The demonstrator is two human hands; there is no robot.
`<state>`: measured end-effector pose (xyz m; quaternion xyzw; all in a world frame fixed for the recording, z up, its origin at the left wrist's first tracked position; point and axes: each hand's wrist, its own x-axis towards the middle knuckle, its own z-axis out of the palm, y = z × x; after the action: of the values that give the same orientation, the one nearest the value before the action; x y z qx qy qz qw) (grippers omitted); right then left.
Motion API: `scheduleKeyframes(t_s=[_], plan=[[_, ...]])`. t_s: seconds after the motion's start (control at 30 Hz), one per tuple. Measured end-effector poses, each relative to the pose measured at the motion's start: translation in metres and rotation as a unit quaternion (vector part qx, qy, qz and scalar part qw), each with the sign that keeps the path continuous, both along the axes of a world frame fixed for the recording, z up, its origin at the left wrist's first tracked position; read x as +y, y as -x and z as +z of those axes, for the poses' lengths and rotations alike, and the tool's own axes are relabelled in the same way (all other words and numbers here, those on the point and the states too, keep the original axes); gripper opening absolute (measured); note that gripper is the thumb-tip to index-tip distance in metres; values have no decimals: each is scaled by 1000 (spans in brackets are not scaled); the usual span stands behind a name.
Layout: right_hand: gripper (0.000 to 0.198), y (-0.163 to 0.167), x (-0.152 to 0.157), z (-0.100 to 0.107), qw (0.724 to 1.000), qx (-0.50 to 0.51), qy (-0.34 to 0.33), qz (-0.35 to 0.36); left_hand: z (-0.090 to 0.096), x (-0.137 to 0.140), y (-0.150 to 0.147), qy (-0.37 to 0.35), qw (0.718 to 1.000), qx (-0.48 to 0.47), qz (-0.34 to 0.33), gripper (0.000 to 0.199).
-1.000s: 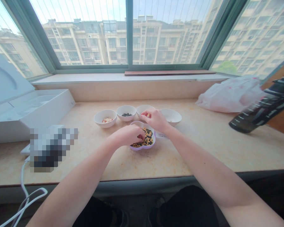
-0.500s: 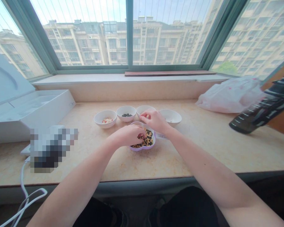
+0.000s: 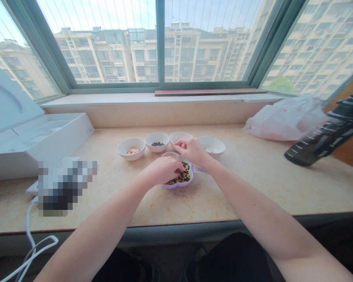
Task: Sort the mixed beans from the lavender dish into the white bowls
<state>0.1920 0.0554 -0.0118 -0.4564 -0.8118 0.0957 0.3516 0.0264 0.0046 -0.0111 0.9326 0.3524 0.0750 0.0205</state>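
Observation:
My left hand (image 3: 166,169) reaches into a purple-rimmed, lobed bowl (image 3: 178,185) of mixed black and yellow beans. Its fingers are curled together among the beans, and whatever lies between them is hidden. Over the third white bowl (image 3: 176,137) my right hand (image 3: 192,150) hangs with thumb and fingers pinched; anything in that pinch is too small to make out. The hand covers most of that bowl's contents, though a little yellow shows.
A white bowl (image 3: 126,154) with pale and reddish pieces stands at left, beside a bowl (image 3: 157,136) of black beans. At right is a bowl (image 3: 219,147) with a few bits. Farther out are an open white box (image 3: 64,133), a plastic bag (image 3: 282,121) and a dark bottle (image 3: 320,137).
The fingers of my left hand have shifted slightly and curled closer together in the beans. My right hand stays almost where it was over the third bowl.

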Motion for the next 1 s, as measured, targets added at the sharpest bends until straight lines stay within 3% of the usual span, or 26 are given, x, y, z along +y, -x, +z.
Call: scheduleKeyframes(t_s=[0.23,0.67,0.87,1.0], plan=[[16,1,-2,2,1000,0,5,-4,7,0,0,8,1000,29,-7,21],[18,0,-2,2,1000,-10,7,2,2,4,-1,49,999,-5,10,21],[16,-2,-1,3,1000,-14,10,-4,12,8,11,53,991,-125,17,11],[17,-2,-2,5,1000,-14,19,6,21,12,25,-27,958,-278,62,7]])
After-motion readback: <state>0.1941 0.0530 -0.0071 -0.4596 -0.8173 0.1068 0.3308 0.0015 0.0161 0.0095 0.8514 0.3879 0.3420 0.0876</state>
